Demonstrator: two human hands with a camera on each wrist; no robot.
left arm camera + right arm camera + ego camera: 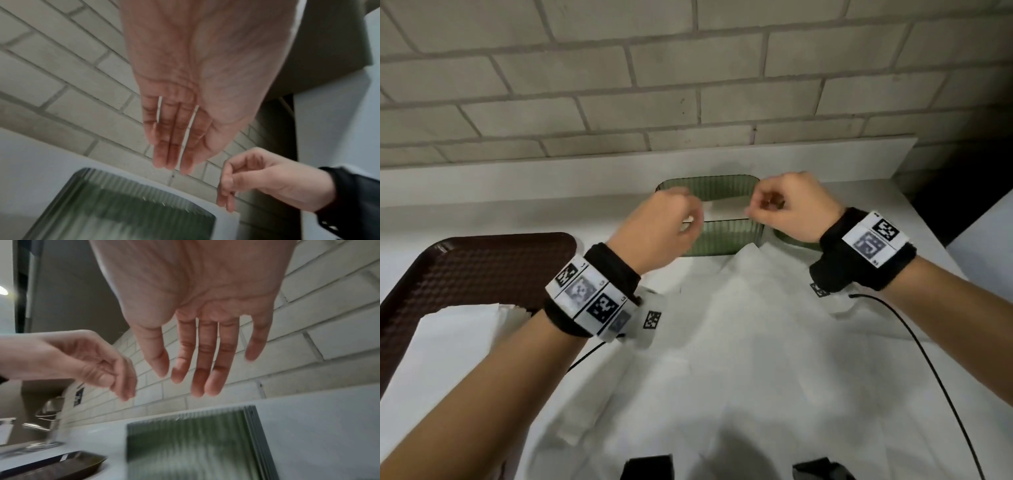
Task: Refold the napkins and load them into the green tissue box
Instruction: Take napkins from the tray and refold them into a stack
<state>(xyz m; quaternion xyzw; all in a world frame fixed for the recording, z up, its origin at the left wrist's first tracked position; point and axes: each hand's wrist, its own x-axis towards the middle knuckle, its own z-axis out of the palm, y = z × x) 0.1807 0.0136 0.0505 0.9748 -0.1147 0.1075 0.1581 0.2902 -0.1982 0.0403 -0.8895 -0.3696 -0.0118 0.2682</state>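
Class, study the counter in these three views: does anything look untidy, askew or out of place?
Yes. A large white napkin sprawls unfolded and creased across the counter in front of the green tissue box, one edge lapping its base. More white paper lies loose by the brown tray. Both hands, the left hand and the right hand, hover empty above the box.

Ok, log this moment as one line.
left hand open over green tissue box | right hand open over box | white napkin in box | loose napkins on counter

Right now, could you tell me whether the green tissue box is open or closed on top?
Open. The green tissue box shows no lid; in the head view white paper lies inside its rim, beneath both empty hands.
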